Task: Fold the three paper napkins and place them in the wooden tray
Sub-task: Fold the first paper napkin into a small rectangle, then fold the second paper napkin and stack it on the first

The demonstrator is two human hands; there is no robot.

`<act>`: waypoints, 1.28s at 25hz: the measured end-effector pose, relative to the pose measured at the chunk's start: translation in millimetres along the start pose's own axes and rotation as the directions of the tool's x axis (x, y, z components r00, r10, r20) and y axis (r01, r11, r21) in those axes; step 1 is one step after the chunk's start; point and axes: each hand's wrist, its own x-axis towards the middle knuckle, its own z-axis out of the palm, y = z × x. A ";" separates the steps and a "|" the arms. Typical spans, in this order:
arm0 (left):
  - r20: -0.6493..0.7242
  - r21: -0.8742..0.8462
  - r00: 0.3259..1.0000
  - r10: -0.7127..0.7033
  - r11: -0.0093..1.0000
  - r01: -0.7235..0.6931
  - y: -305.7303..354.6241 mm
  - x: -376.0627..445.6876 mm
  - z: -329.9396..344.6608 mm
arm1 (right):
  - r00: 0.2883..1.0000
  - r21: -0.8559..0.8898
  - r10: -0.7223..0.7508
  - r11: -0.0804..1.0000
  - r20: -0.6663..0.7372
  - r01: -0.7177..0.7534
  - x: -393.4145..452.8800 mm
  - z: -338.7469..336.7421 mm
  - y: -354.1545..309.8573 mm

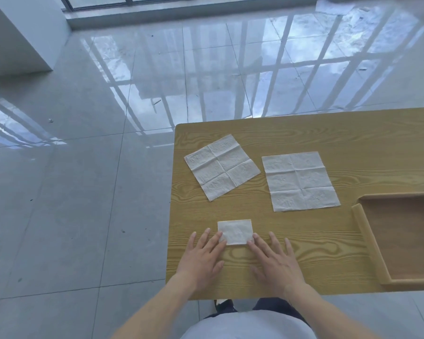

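A small folded white napkin point(235, 231) lies near the front edge of the wooden table point(328, 133). My left hand point(203, 255) lies flat with its fingertips on the napkin's lower left corner. My right hand point(274, 260) lies flat with fingertips touching the lower right corner. Both hands have spread fingers and hold nothing. Two unfolded square napkins lie farther back: one turned at an angle on the left point(222, 166), one on the right point(300, 181). The wooden tray point(367, 231) sits at the table's right edge, with nothing in it.
The table's left edge runs just left of my left hand, with shiny grey tiled floor point(83, 167) beyond. A white wall corner point(17, 33) stands at the far left. Windows line the back of the room.
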 end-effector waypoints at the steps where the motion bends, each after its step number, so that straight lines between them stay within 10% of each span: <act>1: -0.002 -0.004 1.000 -0.003 1.000 0.003 1.3 2.5 -3.4 | 1.000 0.008 -0.001 1.000 0.008 0.001 2.1 -1.9 0.9; 32: -0.162 -0.087 0.950 -0.268 0.963 0.257 162.3 190.1 -103.0 | 0.985 -0.064 -0.040 0.997 -0.166 0.030 49.2 -90.1 251.1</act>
